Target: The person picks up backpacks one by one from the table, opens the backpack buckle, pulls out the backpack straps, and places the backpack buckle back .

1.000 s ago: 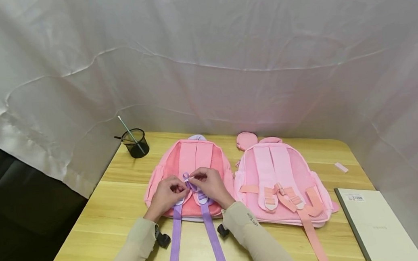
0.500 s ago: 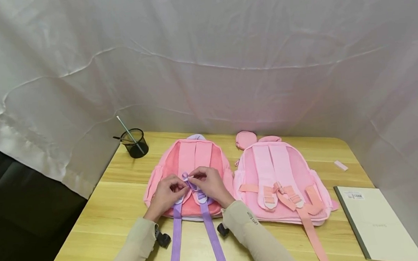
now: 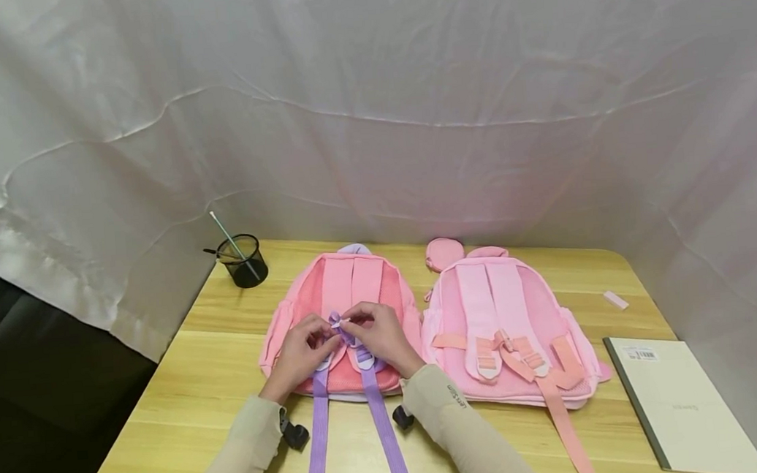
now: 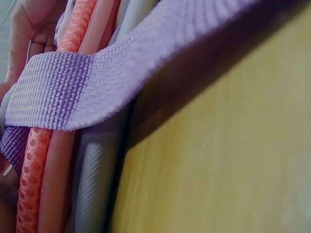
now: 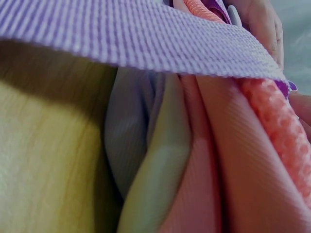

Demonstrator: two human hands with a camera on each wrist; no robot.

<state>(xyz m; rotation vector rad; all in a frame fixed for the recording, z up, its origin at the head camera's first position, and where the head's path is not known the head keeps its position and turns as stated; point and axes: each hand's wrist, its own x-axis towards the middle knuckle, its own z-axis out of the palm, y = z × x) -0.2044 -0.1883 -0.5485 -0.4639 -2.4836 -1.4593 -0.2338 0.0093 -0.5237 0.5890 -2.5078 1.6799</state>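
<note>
Coral-pink backpack (image 3: 353,282) — back panel up, left of centre on wooden table (image 3: 205,395). Left hand (image 3: 299,353) and right hand (image 3: 384,336) — both pinching its bunched purple webbing (image 3: 335,318). Pale-pink backpack (image 3: 495,287), just right.

A mesh cup (image 3: 249,270) and a notebook (image 3: 687,405) sit well apart.
</note>
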